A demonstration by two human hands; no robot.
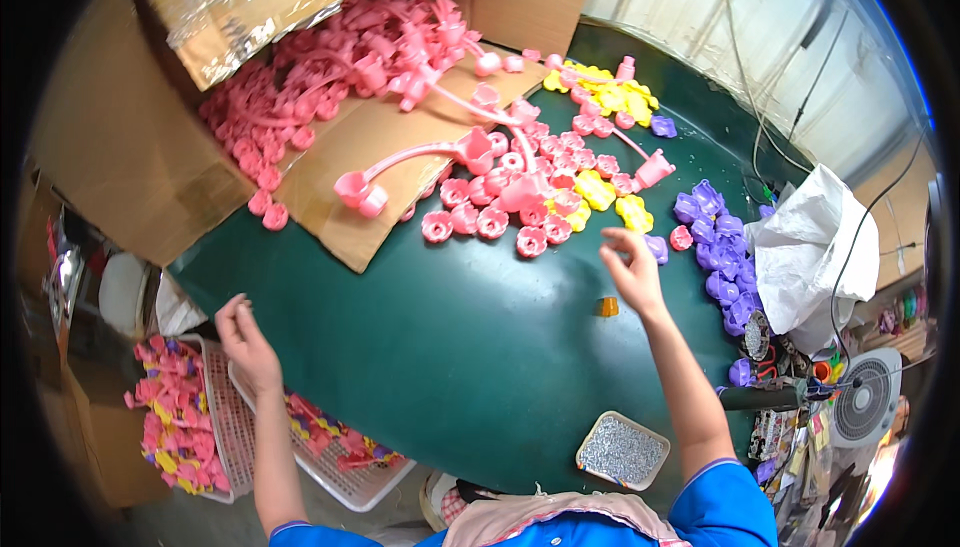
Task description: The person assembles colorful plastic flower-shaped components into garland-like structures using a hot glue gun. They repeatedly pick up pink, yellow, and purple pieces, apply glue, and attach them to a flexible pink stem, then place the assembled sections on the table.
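My left hand (247, 349) hangs over the table's left edge, above the plastic baskets, its fingers loosely bent and nothing visible in them. On the right, my right hand (634, 275) reaches over the tabletop with thumb and fingers apart, holding nothing. Just beyond its fingertips lies a yellow flower-shaped piece (634, 213), with a purple piece (656, 249) beside it. A small pink flower cup (681, 238) is to its right. Several pink flower cups (491, 222) and long curved pink pieces (405, 154) are spread across the middle.
A tipped cardboard box (150, 147) spills a heap of pink parts (330, 67) at the far left. Purple cups (722, 252) line the right side near a white sack (815, 247). A tray of small silvery parts (622, 450) stands near me. A basket (228, 417) holds assembled pieces. A fan (866, 397) stands right.
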